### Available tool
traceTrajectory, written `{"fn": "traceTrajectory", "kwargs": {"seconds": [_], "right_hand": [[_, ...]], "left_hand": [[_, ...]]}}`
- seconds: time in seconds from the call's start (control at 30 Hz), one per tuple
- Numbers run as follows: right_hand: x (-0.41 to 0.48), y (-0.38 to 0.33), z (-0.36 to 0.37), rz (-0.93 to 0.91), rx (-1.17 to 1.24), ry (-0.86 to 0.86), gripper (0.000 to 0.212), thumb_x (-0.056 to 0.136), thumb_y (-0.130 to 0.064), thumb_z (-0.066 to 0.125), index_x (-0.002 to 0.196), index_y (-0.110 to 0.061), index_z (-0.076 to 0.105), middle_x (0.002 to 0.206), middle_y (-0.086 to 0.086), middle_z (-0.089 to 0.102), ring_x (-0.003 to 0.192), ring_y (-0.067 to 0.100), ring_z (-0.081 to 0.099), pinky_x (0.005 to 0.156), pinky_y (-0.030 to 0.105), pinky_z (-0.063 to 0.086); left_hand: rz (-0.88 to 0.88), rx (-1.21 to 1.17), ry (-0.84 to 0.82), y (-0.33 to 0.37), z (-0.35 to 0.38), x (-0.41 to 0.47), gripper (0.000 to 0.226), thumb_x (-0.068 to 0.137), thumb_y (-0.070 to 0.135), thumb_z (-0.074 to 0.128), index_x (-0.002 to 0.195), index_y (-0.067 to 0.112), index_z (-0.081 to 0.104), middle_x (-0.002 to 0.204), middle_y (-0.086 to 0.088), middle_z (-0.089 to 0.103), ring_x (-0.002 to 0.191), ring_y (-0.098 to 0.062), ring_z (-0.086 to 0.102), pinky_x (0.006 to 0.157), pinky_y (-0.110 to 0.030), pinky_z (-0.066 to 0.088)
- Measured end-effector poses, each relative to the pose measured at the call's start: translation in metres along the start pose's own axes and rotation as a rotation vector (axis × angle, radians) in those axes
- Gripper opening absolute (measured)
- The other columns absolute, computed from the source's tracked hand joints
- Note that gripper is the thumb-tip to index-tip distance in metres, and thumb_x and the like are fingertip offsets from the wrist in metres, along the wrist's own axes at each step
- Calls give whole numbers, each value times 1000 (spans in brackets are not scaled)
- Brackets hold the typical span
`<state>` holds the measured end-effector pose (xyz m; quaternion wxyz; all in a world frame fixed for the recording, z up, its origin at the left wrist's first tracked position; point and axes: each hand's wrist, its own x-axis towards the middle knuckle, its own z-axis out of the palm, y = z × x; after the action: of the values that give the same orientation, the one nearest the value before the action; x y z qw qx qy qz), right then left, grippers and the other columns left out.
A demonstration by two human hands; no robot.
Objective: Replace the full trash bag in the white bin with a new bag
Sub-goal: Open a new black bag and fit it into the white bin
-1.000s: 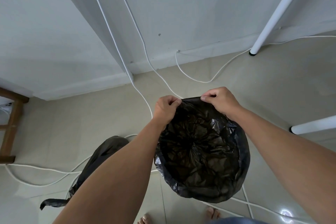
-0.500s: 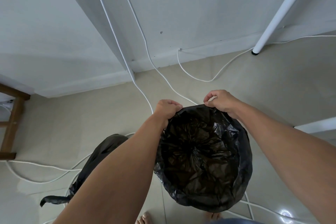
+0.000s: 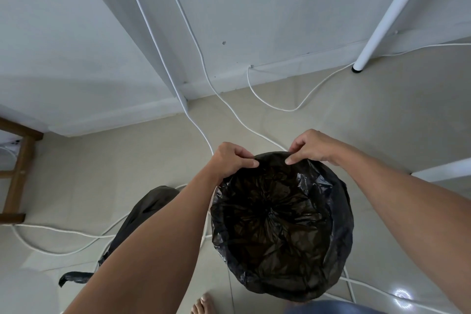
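A new black trash bag (image 3: pixel 280 227) lines the bin below me, its mouth spread wide and folded over the rim all round. The white bin itself is hidden under the plastic. My left hand (image 3: pixel 233 159) and my right hand (image 3: pixel 309 146) both pinch the bag's far edge, a short gap apart, fingers curled over the plastic. The full black bag (image 3: pixel 142 214) lies on the floor to the left, partly behind my left forearm, with a loose tie end (image 3: pixel 74 277) trailing out.
White cables (image 3: pixel 275 107) snake over the beige tiled floor around the bin. White table legs (image 3: pixel 387 18) stand at the right, a wooden stool leg (image 3: pixel 17 176) at the far left. My bare toes (image 3: pixel 202 304) show at the bottom edge. The wall is close ahead.
Both hands have moved the bag's far edge down and outward, and the mouth has spread wider and rounder over the rim. The full bag on the floor has not moved.
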<state>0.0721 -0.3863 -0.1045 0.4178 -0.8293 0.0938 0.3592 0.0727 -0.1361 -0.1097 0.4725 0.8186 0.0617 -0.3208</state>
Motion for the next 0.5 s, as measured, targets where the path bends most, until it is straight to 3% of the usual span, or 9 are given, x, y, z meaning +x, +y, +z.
{"fn": "traceTrajectory", "kwargs": {"seconds": [0.1, 0.3, 0.4, 0.5], "right_hand": [[1, 0, 2, -30, -5, 72, 17, 65, -24, 87, 76, -18, 75, 77, 1, 72, 75, 17, 65, 67, 25, 49], [0, 3, 3, -1, 98, 67, 23, 68, -22, 87, 80, -9, 73, 81, 8, 69, 75, 20, 62, 77, 38, 54], [-9, 5, -2, 0, 96, 45, 34, 64, -30, 88, 90, -16, 71, 90, 2, 70, 88, 18, 64, 83, 33, 49], [-25, 7, -13, 12, 128, 122, 52, 65, -46, 84, 107, -25, 62, 102, -4, 65, 97, 11, 61, 84, 31, 45]], "left_hand": [[32, 91, 33, 0, 0, 3, 21, 70, 24, 85, 78, 9, 74, 71, -4, 69, 64, -14, 62, 65, -27, 54], [47, 148, 48, -5, 3, 6, 19, 75, 28, 81, 74, 16, 67, 67, 2, 61, 61, -11, 55, 58, -22, 44], [26, 138, 6, -6, 0, 2, 27, 70, 37, 84, 75, 17, 67, 70, 3, 62, 64, -11, 56, 58, -22, 44], [20, 117, 56, -2, -8, -5, 47, 65, 60, 77, 91, 23, 68, 90, 3, 66, 79, -10, 61, 66, -23, 45]]}}
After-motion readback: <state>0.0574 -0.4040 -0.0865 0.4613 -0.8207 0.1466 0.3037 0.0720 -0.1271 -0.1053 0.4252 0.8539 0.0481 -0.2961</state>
